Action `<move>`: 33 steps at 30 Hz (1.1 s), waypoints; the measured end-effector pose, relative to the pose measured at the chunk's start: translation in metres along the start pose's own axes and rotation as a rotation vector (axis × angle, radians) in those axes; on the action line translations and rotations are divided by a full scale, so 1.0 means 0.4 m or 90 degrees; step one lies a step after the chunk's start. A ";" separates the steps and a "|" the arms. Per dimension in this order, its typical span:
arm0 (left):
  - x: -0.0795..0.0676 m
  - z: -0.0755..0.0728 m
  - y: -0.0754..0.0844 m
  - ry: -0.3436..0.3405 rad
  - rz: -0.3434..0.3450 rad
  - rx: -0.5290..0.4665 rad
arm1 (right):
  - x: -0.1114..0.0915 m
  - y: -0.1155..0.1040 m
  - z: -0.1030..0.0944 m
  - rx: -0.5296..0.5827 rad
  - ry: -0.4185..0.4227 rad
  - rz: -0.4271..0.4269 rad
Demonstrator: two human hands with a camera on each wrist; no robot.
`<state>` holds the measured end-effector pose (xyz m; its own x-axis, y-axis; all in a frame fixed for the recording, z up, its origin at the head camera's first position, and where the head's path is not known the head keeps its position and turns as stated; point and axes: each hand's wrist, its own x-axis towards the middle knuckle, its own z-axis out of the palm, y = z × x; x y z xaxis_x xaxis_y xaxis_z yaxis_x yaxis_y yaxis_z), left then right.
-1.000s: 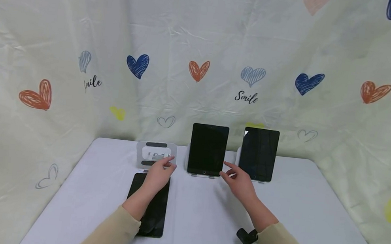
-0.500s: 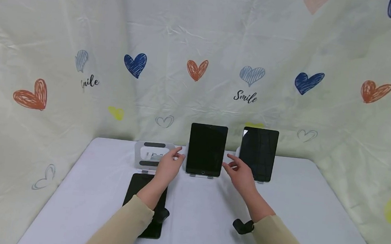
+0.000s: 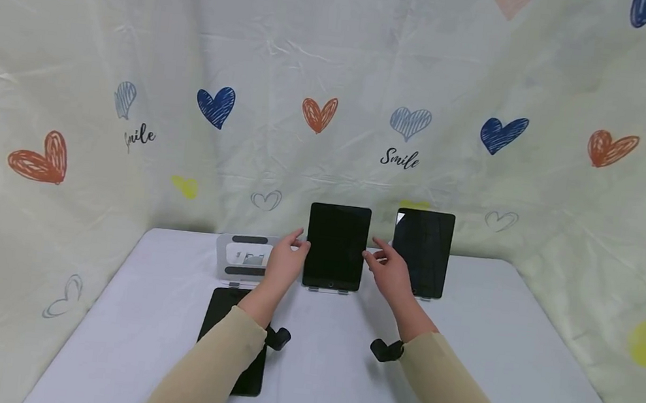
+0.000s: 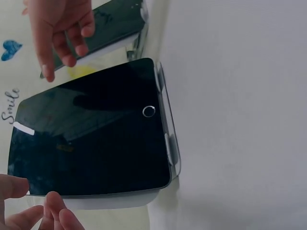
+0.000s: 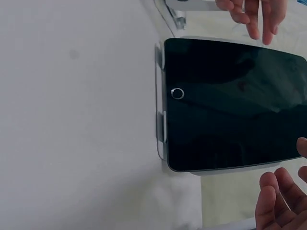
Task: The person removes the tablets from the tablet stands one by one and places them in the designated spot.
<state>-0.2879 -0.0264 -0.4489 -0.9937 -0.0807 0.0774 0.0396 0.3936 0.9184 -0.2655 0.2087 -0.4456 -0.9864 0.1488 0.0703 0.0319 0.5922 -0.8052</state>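
Note:
A black tablet (image 3: 336, 245) leans upright on a stand at the back middle of the table, its round home button at the bottom edge. My left hand (image 3: 283, 264) is at its left side; in the left wrist view the thumb (image 4: 17, 187) overlaps the screen's edge, with the fingers loosely bent beside it. On the opposite side is my right hand (image 3: 390, 277). In the right wrist view its thumb (image 5: 302, 146) reaches over the tablet's edge, and its fingers (image 5: 268, 181) are spread just outside it. Clear stand feet (image 5: 163, 125) hold the tablet's lower edge.
Another black tablet (image 3: 422, 254) stands upright to the right, partly behind my right hand. A grey-white stand (image 3: 224, 263) without a tablet is at the left. Before it a third tablet (image 3: 248, 377) lies flat under my left forearm. A heart-printed curtain (image 3: 337, 65) hangs behind the white table (image 3: 458, 373).
My left hand has moved right and upward, from in front of the bare stand to the middle tablet's left edge. My right hand has risen slightly along its right edge. The tablets stay put.

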 end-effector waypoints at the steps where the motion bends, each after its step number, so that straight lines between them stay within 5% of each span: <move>1: 0.002 0.002 0.005 0.001 -0.001 0.002 | 0.005 -0.001 0.000 0.000 0.001 -0.004; 18: -0.006 0.007 0.024 -0.003 0.015 -0.018 | 0.031 0.003 0.027 -0.034 0.025 -0.023; 27: -0.007 0.013 -0.011 0.066 0.110 0.049 | 0.015 0.019 0.031 -0.026 0.077 -0.079; 33: -0.008 0.019 -0.024 0.090 0.114 0.055 | 0.008 0.036 0.045 -0.005 0.095 -0.086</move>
<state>-0.2861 -0.0231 -0.4610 -0.9469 -0.1273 0.2953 0.1989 0.4897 0.8489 -0.2710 0.2033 -0.4675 -0.9470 0.1824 0.2644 -0.0976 0.6210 -0.7777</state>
